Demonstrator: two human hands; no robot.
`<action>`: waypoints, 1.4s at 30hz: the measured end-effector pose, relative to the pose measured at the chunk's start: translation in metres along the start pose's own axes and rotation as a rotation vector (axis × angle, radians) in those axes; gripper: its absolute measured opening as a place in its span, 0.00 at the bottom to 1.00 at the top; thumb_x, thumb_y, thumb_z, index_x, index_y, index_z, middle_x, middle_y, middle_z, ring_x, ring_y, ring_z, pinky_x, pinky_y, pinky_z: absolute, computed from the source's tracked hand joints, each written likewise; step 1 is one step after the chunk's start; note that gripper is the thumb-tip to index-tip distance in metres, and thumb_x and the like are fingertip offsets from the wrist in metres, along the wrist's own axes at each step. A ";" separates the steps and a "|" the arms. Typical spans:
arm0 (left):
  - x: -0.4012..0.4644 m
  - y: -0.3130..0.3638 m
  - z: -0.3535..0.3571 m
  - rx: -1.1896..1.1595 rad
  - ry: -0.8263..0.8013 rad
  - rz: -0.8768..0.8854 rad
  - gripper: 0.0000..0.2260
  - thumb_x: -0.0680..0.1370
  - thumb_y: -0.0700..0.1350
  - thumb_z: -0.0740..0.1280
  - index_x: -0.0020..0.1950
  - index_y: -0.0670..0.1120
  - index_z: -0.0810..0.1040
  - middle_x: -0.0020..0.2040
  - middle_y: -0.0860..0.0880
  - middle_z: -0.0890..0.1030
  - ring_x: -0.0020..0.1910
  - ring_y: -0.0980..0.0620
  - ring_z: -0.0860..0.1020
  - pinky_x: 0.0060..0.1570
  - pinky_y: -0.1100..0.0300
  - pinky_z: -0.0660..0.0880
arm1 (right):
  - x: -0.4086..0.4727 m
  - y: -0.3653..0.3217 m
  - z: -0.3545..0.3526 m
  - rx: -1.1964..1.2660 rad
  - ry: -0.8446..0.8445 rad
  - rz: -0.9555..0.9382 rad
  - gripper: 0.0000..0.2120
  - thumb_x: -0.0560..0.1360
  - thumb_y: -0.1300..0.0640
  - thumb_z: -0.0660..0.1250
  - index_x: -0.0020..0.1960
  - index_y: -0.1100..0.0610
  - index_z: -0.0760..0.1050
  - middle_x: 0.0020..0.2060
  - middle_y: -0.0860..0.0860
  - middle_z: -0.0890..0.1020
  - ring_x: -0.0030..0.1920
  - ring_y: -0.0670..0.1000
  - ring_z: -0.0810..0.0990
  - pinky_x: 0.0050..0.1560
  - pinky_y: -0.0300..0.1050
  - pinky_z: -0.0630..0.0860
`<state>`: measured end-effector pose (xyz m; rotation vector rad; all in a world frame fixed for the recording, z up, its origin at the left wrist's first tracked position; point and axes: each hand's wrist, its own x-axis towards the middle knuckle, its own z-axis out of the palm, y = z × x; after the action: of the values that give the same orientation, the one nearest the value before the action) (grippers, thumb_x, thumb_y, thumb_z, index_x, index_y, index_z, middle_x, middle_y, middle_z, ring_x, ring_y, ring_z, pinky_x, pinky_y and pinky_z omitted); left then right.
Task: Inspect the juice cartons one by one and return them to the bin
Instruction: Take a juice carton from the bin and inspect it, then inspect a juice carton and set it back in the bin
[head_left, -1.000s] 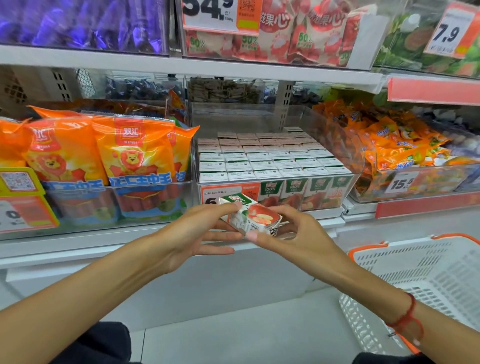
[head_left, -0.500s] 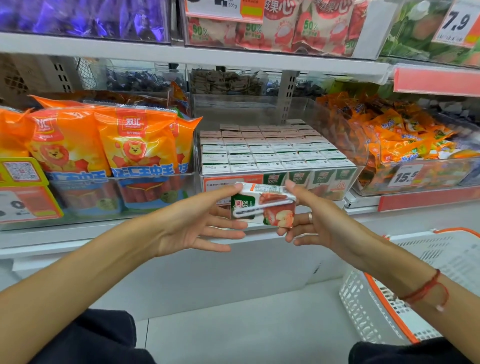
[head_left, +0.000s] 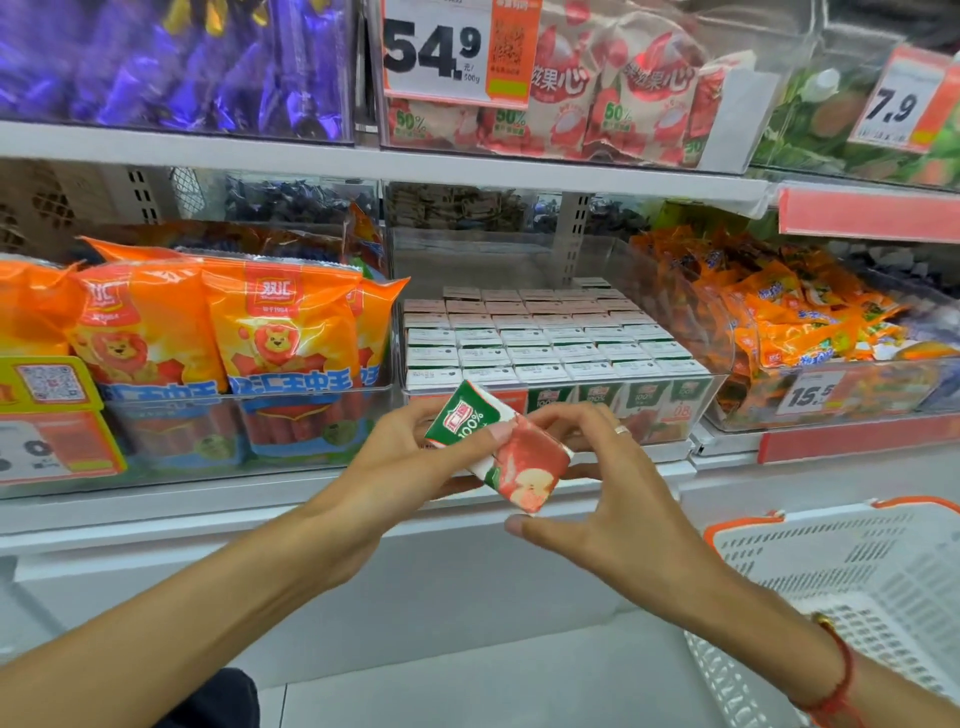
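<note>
We see one carton (head_left: 501, 447) held in the air just in front of the bin (head_left: 670, 312), near the middle of the view. Its long axis runs on a slant, from the green top end at the upper left down to the apple-printed end at the lower right, and its printed face is turned toward us. Our left hand (head_left: 410, 467) reaches in from the lower left and grips the carton's upper half, thumb laid across the printed face and fingers curled behind it. Our right hand (head_left: 602, 499) comes in from the lower right, palm turned away from us; its fingers curl over the carton's far right side, while the thumb points left just below the lower corner, apart from it. We see a ring on one right finger and a red cord at that wrist.

Behind the carton, the clear bin on the shelf holds tight rows of upright cartons. Orange packs (head_left: 280, 332) stand left of the bin. A white basket (head_left: 852, 571) sits at the lower right.
</note>
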<state>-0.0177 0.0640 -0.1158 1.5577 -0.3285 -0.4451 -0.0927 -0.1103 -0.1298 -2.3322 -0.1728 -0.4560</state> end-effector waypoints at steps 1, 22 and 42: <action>-0.001 0.001 0.001 0.035 0.052 0.048 0.21 0.66 0.53 0.76 0.58 0.51 0.79 0.45 0.54 0.86 0.43 0.60 0.84 0.37 0.72 0.76 | 0.001 0.000 -0.001 0.045 -0.031 0.037 0.31 0.63 0.45 0.79 0.60 0.39 0.67 0.56 0.38 0.75 0.60 0.40 0.73 0.57 0.37 0.72; 0.037 0.018 -0.062 1.328 0.569 0.700 0.27 0.75 0.54 0.70 0.71 0.48 0.70 0.69 0.47 0.73 0.70 0.46 0.68 0.75 0.47 0.55 | 0.098 0.008 -0.031 0.356 0.223 0.182 0.12 0.74 0.53 0.71 0.54 0.45 0.71 0.49 0.43 0.83 0.47 0.33 0.79 0.40 0.28 0.75; 0.061 0.011 -0.075 1.329 0.630 0.765 0.22 0.73 0.57 0.65 0.63 0.47 0.77 0.60 0.50 0.77 0.63 0.49 0.70 0.76 0.51 0.52 | 0.310 0.039 0.057 0.121 -0.026 0.024 0.27 0.73 0.62 0.73 0.67 0.54 0.66 0.57 0.53 0.74 0.54 0.57 0.80 0.50 0.46 0.77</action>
<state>0.0720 0.1007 -0.1092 2.5032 -0.7489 1.0798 0.2205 -0.1014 -0.0764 -2.2199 -0.1798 -0.3924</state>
